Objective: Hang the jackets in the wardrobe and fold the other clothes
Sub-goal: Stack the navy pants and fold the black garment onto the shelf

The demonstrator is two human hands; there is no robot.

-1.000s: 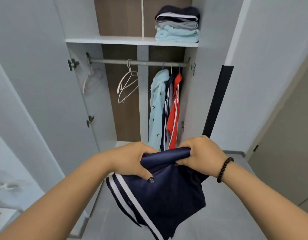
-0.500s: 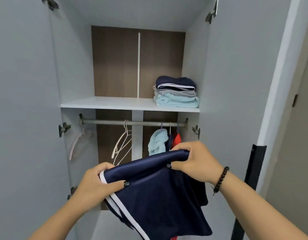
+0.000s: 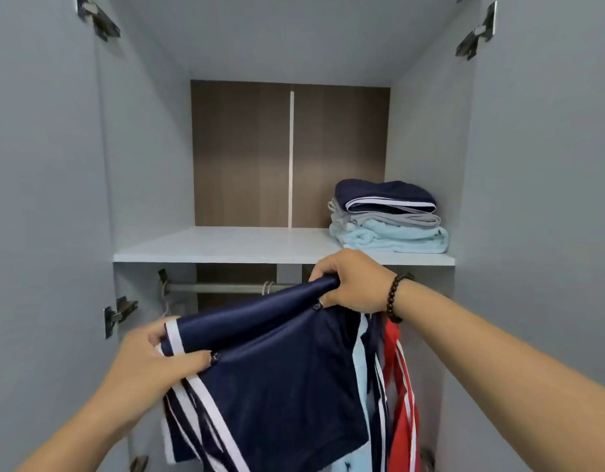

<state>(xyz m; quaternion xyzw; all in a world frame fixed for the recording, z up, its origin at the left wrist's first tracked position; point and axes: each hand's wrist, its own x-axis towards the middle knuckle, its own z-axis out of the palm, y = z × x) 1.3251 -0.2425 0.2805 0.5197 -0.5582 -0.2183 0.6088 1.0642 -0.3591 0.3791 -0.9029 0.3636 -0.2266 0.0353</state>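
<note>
Gripping the folded navy shorts (image 3: 270, 362) at both ends, you hold them up in front of the open wardrobe (image 3: 427, 131), just below its one shelf (image 3: 226, 247); your left hand (image 3: 154, 362) pinches the white-striped end and your right hand (image 3: 352, 284), with a bead bracelet (image 3: 394, 298) at the wrist, curls round the other, higher end. One stack of three folded clothes (image 3: 388, 216) sits at the shelf's right end: navy on top, grey, then pale blue; under the shelf runs one rail (image 3: 222, 287), and three jackets (image 3: 386, 386), pale blue, navy and red, hang behind the shorts.

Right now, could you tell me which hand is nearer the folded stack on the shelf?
Right. The right hand is just below the folded stack; the left hand is lower and further left.
</note>
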